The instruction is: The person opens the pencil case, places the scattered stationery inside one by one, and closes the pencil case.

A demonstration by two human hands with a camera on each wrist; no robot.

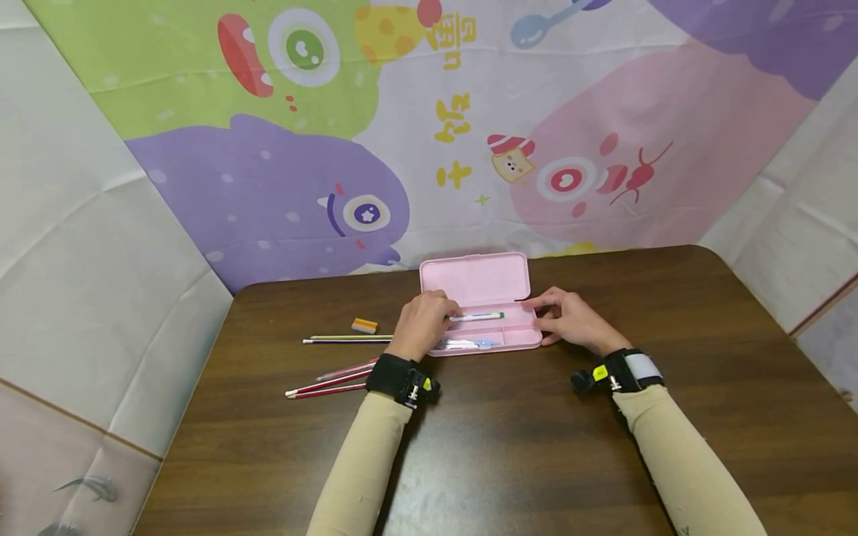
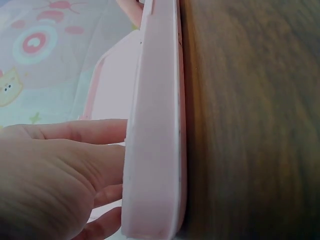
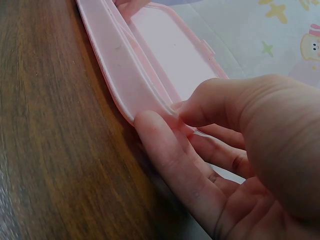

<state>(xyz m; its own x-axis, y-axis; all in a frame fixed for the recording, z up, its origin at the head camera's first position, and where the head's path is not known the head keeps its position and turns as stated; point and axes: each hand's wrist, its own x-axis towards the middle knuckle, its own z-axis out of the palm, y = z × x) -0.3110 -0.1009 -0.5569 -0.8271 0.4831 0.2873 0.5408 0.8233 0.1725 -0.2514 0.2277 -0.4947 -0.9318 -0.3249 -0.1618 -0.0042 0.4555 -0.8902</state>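
Note:
An open pink pencil case (image 1: 519, 314) lies on the table with its lid (image 1: 474, 278) raised at the back. Over its left part reaches my left hand (image 1: 421, 321), the fingers at the near end of a white pen (image 1: 477, 317) with a green tip, which they seem to hold. In the left wrist view the case's side wall (image 2: 152, 130) hides those fingertips. A light-blue compass-like tool (image 1: 479, 343) lies in the front compartment. My right hand (image 1: 575, 321) grips the case's right end, thumb on the rim and a finger (image 3: 160, 135) against the outer wall.
Left of the case lie an orange-and-white eraser (image 1: 365, 325), long yellowish pencils (image 1: 345, 339) and several red pencils (image 1: 328, 387). A patterned cloth (image 1: 462, 208) hangs behind the table's (image 1: 496, 447) back edge.

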